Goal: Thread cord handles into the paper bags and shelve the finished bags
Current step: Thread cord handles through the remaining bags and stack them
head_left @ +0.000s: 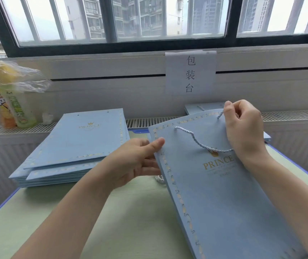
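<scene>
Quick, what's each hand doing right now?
Left hand: pinches the blue paper bag's edge.
Right hand: pinches the cord handle at the bag's top.

bag (pixel 224 193): bottom cut by frame edge; cord (pixel 196 139): right end hidden under right hand (pixel 246 131)

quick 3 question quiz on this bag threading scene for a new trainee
1. True or false: the right hand pinches the cord at the top edge of the bag.
2. Where does the left hand grip the bag? A) left edge B) bottom edge C) the cord
3. Fill in: the stack of flat bags lies to the ___ of the held bag.

Key: 1 true; 2 A; 3 left
</scene>
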`<state>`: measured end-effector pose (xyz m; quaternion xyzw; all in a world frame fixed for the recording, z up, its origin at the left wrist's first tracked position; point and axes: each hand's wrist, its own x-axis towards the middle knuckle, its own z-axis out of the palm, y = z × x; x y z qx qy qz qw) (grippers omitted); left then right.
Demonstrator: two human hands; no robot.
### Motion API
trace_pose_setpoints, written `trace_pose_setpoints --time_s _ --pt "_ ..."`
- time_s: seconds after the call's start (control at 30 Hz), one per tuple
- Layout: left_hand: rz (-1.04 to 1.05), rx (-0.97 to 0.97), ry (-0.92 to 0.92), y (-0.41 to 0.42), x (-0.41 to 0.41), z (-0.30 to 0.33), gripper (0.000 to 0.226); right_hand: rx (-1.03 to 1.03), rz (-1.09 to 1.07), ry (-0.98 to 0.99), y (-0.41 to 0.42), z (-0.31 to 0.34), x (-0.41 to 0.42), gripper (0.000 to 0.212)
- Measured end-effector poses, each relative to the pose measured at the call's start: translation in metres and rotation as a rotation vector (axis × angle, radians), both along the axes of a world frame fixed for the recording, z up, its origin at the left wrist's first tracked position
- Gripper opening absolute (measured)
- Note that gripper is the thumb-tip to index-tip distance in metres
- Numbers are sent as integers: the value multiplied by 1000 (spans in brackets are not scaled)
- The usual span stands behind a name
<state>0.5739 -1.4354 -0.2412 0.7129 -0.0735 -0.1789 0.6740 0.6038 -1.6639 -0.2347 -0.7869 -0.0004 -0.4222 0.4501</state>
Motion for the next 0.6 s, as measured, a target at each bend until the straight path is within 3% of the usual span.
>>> trace_pose_setpoints --time_s 0.07,0.17,0.37,0.6 --pt "-53 -25 15 -5 -4 -2 32 -3 4 -3 2 -1 -1 34" --pt "53 -93 -79 -5 -2 -3 18 76 112 34 6 -2 -1 17" --pt "414 -167 -236 4 8 -2 17 773 666 271 18 4 -6 6" --pt "643 -181 -334 10 16 -5 13 655 754 406 33 -1 -12 8"
